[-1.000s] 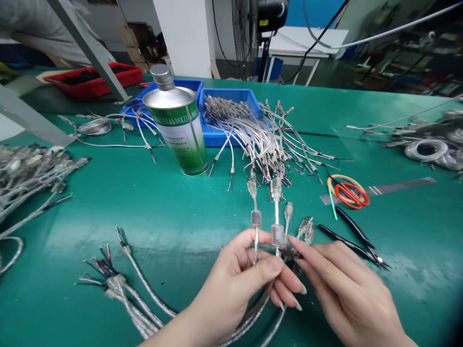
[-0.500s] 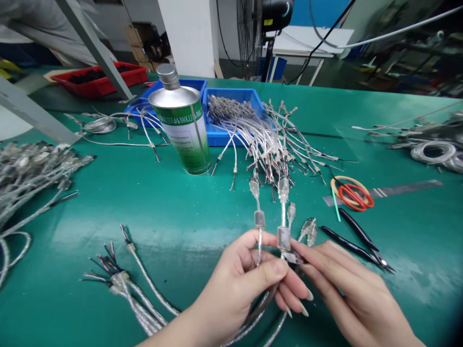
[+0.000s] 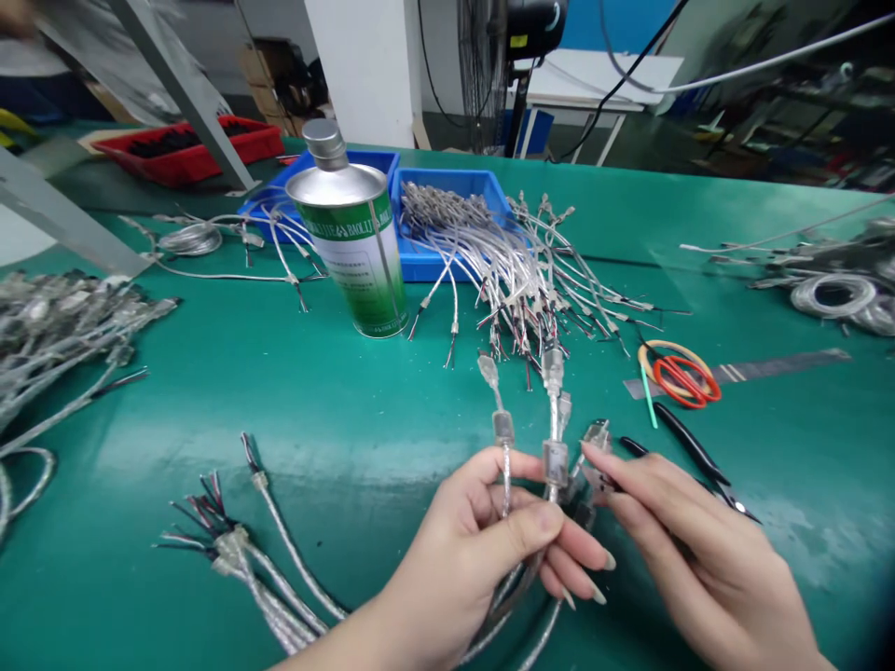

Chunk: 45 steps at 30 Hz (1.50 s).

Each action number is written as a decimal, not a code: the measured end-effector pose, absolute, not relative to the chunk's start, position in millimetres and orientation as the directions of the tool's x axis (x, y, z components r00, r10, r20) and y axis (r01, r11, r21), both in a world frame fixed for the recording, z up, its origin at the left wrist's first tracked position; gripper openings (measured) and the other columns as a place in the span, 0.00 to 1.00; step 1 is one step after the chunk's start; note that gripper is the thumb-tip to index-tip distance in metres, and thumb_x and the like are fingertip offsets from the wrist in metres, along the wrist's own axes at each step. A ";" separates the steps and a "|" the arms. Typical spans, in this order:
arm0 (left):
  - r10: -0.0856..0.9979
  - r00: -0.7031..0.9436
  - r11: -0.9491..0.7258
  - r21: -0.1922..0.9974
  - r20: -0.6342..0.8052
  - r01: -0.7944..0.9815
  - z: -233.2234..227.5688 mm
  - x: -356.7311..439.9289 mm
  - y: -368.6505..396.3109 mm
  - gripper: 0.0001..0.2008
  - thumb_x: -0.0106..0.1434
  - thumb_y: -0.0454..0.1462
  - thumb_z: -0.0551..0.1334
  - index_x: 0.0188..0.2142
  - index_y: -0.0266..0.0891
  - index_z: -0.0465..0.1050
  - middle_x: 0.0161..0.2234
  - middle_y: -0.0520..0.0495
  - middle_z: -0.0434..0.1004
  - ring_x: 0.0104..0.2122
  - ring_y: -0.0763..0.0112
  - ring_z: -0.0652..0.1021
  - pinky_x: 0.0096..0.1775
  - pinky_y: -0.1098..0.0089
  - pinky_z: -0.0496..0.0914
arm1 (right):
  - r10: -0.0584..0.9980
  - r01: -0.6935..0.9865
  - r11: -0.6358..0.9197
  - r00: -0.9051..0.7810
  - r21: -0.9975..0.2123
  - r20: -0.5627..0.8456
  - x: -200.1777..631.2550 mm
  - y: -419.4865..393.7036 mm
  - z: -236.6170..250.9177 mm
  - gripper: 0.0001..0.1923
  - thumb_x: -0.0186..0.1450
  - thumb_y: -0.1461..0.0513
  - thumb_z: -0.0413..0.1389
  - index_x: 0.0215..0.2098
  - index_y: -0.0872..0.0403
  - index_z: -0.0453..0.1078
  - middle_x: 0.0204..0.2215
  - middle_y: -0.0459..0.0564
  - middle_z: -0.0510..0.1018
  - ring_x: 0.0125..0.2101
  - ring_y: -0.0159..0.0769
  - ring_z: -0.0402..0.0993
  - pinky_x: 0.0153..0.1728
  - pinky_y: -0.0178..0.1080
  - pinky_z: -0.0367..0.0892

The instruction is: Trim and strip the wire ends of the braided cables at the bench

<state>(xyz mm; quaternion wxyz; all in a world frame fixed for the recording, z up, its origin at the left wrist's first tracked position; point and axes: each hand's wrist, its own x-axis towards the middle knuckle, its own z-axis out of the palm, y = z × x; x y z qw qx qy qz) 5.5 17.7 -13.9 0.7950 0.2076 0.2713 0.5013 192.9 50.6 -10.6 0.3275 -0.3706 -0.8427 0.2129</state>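
Note:
Near the front middle, my left hand [image 3: 514,540] is closed around several clear-jacketed USB cables [image 3: 555,415], thumb on top. Their plugs point away from me, and square ferrite lumps [image 3: 555,463] sit just past my fingers. Beneath my forearm run the other ends, with stripped red, black and white wires [image 3: 210,522]. To the right, my right hand [image 3: 689,550] pinches a small pale piece [image 3: 598,481] with dark marks, mostly covered by the fingertips. Another clear plug [image 3: 598,436] lies just beyond those fingertips. Black-handled nippers [image 3: 699,457] lie partly behind my right hand.
A green-and-white metal can [image 3: 350,252] stands before a blue bin [image 3: 451,270] of cables. Cable piles lie at left [image 3: 70,326] and right [image 3: 839,289]. Orange coils [image 3: 685,377] rest near the nippers. At the back left are a red tray [image 3: 188,163] and a grey post [image 3: 185,93].
My right hand has moved slightly right, away from the left hand's cables, with the pale piece between its fingers. My left hand and its cables have shifted slightly right.

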 end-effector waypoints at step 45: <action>0.909 0.280 0.368 0.908 -0.307 -0.200 -12.2 6.6 17.7 0.12 0.65 0.44 0.55 0.33 0.37 0.64 0.23 0.53 0.68 0.18 0.77 0.69 0.18 0.77 0.63 | 0.653 0.292 -0.097 -0.703 -0.952 -0.282 175.9 61.2 16.0 0.16 0.73 0.53 0.43 0.56 0.48 0.54 0.38 0.47 0.73 0.38 0.34 0.69 0.43 0.38 0.64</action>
